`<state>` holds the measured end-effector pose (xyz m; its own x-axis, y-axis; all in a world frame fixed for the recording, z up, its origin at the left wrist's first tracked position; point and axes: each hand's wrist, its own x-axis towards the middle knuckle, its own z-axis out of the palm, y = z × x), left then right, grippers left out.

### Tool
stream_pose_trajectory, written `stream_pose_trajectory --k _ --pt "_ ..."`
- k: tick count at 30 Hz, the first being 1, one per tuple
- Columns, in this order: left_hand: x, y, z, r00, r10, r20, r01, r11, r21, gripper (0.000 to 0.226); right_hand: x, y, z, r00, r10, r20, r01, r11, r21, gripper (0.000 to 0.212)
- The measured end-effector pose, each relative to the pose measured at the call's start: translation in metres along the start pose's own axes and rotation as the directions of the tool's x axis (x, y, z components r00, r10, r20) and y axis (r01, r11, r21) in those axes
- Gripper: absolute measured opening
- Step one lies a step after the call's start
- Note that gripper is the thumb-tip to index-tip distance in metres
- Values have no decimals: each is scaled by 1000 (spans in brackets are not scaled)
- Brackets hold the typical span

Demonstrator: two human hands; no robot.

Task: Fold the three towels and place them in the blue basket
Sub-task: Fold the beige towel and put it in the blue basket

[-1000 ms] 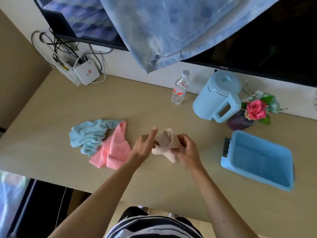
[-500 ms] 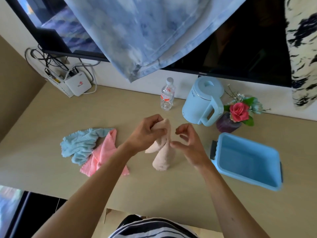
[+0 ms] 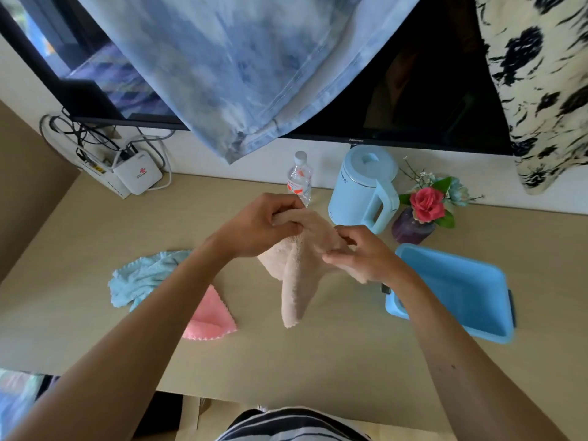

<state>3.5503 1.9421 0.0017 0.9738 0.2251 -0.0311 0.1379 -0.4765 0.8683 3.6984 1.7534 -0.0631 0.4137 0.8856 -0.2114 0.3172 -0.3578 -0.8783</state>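
Note:
A beige towel [image 3: 297, 278] hangs above the middle of the table, held up by its top edge. My left hand [image 3: 257, 226] pinches the left end of that edge and my right hand [image 3: 359, 256] pinches the right end. A light blue towel [image 3: 140, 276] lies crumpled at the left, with a pink towel [image 3: 208, 318] partly under my left forearm beside it. The blue basket [image 3: 458, 292] stands at the right, nothing visible in it.
At the back of the table stand a water bottle [image 3: 299, 178], a light blue kettle [image 3: 366, 189] and a purple vase with flowers [image 3: 413, 226]. A white router [image 3: 136, 175] with cables sits back left. Blue cloth [image 3: 235, 68] hangs over a wall screen [image 3: 423, 90].
Both hands have lifted the beige towel off the table and spread apart along its top edge; it now hangs down instead of being bunched on the table.

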Motion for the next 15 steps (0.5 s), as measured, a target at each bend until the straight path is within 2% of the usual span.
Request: stream_pose_trajectory --k 4,9,12,15 --pt "3 -14 -7 994 -40 -103 50 994 94 7 0 11 -11 996 11 -90 -19 995 -93 20" --pt "5 -36 -19 968 -18 -249 77 970 229 12 1 15 -24 972 -18 -233 -17 989 -149 22" --pt "2 -44 -28 958 27 -284 50 964 260 15 -1 13 -28 953 -75 -294 7 974 -225 24" --pt "-5 -45 -30 951 80 -299 11 957 291 12 -6 12 -28 925 -172 -338 53 941 -334 40"
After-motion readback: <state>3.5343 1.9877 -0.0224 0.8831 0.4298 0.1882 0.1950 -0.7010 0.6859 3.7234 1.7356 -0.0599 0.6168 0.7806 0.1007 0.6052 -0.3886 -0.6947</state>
